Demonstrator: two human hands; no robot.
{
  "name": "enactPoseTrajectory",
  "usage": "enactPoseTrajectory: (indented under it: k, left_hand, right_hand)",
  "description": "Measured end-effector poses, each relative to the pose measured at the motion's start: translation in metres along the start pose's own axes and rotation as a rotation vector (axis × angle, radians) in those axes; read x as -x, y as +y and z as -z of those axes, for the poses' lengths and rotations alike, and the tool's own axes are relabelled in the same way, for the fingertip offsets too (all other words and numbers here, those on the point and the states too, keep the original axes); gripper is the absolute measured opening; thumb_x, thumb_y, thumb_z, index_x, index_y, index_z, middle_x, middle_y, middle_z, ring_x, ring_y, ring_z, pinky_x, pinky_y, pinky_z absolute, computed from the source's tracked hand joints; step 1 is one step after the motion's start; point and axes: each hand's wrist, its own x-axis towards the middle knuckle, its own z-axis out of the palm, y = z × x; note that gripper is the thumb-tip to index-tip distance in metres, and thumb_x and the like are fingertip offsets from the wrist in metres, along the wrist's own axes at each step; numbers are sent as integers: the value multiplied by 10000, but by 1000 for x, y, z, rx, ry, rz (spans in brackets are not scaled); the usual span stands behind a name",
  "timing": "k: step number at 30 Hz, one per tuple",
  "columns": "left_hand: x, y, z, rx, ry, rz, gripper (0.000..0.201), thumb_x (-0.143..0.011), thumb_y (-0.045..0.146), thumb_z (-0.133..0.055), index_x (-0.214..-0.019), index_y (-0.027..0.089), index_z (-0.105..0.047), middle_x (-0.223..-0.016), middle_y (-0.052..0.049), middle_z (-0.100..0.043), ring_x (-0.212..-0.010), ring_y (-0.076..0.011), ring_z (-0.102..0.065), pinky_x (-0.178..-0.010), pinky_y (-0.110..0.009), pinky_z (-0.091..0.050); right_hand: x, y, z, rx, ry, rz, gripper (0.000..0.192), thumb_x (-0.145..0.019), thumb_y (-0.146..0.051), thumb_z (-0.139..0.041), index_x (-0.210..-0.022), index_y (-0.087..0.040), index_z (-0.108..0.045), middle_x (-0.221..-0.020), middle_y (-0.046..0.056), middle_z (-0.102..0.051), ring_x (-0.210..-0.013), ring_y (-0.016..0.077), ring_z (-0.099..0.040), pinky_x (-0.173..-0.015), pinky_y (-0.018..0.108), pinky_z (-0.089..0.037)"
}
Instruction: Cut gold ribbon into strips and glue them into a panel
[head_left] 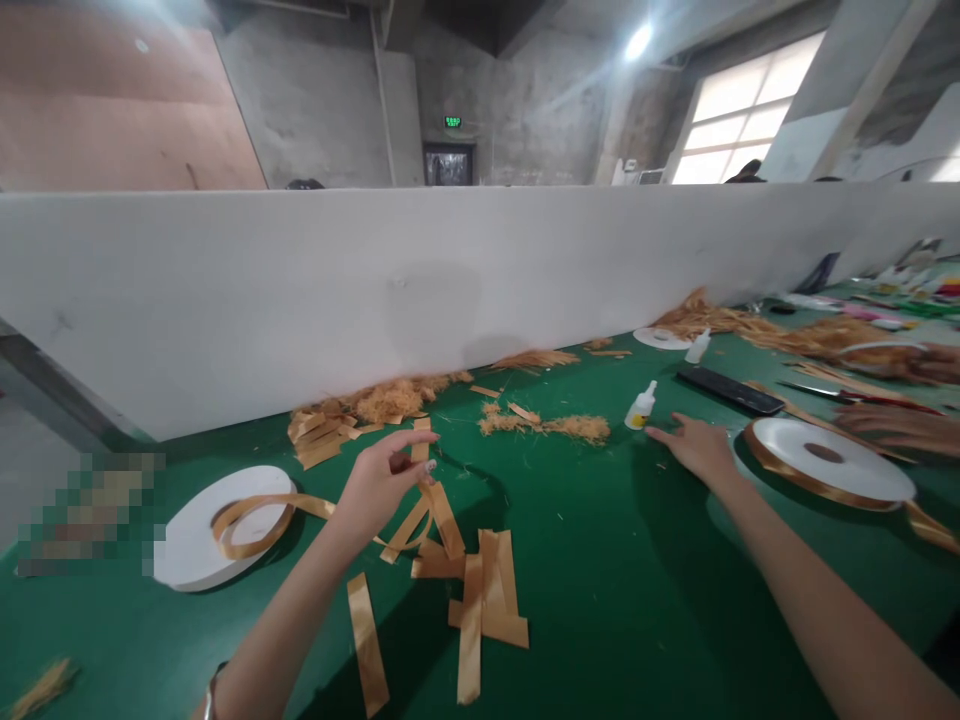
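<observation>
My left hand [386, 475] is over the green table, thumb and forefinger curled together around a gold satin ribbon strip [445, 515]; the exact contact is partly hidden by the fingers. Cut ribbon pieces [472, 620] lie crisscrossed below it, with a single piece [367, 640] nearer me. My right hand [697, 452] is open, fingers stretched toward a small white glue bottle [641, 408] with a yellow label. The forefinger tip is close beside the bottle; whether it touches cannot be made out. Frayed gold fibres [555, 425] lie between the hands.
A ribbon roll [195, 540] stands at left, another [817, 455] at right. Beyond are a black phone [731, 391], a second bottle [698, 346] and scissors [817, 389]. Another person's hand [892, 425] is at far right. A white partition [337, 290] bounds the back.
</observation>
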Motion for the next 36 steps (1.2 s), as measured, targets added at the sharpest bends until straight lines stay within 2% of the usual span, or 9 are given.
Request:
enactPoseTrajectory:
  k: [4, 8, 12, 16, 19, 22, 26, 30, 36]
  left_hand:
    - [1, -1, 1, -22, -12, -2, 374, -744, 354, -594, -1077, 186, -606, -711, -28, -681, -687, -186, -651, -683, -300, -493]
    - [2, 1, -1, -23, -24, -21, 356, -757, 340, -584, -1085, 204, -605, -813, -47, -696, -705, -185, -657, -683, -299, -502]
    - [4, 4, -3, -29, -16, -42, 332, -757, 331, -577, -1068, 219, -611, -811, -51, -696, -697, -189, -658, -668, -299, -508]
    - [5, 6, -4, -46, -17, -36, 357, -755, 332, -574, -1086, 202, -607, -770, -44, -691, -689, -185, -655, -672, -294, -502]
    - [4, 4, -5, -27, -29, -45, 365, -756, 340, -577, -1093, 203, -604, -839, -55, -694, -693, -181, -654, -677, -294, -501]
    - [4, 1, -6, -11, -41, -55, 363, -761, 340, -578, -1096, 202, -601, -845, -62, -692, -707, -186, -655, -690, -297, -500]
    - [4, -1, -7, 1, -36, -68, 335, -756, 333, -585, -1069, 214, -604, -863, -58, -685, -694, -181, -648, -688, -300, -500]
    - [4, -2, -7, 7, -39, -62, 319, -757, 329, -586, -1057, 225, -609, -884, -59, -680, -703, -183, -651, -705, -312, -504]
    - [5, -4, -9, -2, -41, -72, 324, -768, 323, -581, -1074, 222, -613, -803, -45, -683, -697, -190, -666, -681, -311, -518]
  right_hand:
    - [27, 36, 17, 144, 70, -97, 485, -813, -358, -442, -1231, -148, -567, -1110, 228, -565, -1029, 398, -469, -705, 426, -365]
    - [52, 62, 29, 227, 136, -154, 398, -823, -322, -417, -1125, -169, -625, -1091, 203, -559, -1051, 399, -444, -725, 438, -369]
    - [69, 78, 36, 252, 223, -178, 356, -830, -304, -401, -1058, -144, -622, -1079, 181, -576, -1009, 355, -483, -750, 411, -385]
    - [78, 88, 41, 307, 368, -162, 340, -847, -302, -365, -984, -125, -622, -944, 163, -609, -916, 314, -528, -789, 390, -388]
    - [80, 85, 40, 329, 360, -88, 373, -853, -288, -336, -998, -121, -636, -949, 175, -600, -905, 329, -514, -766, 398, -391]
    - [77, 72, 31, 324, 255, 63, 433, -872, -327, -313, -1134, -176, -624, -1032, 163, -571, -958, 337, -484, -743, 398, -396]
    - [67, 52, 15, 320, 131, 213, 484, -883, -470, -303, -1223, -279, -588, -1049, 128, -546, -964, 327, -490, -811, 448, -389]
    - [60, 45, 4, 310, 101, 245, 485, -880, -488, -302, -1170, -273, -626, -977, 125, -556, -907, 323, -506, -761, 461, -413]
    - [54, 42, -2, 261, 142, 417, 403, -895, -367, -302, -992, -171, -641, -872, 127, -554, -862, 290, -505, -658, 363, -413]
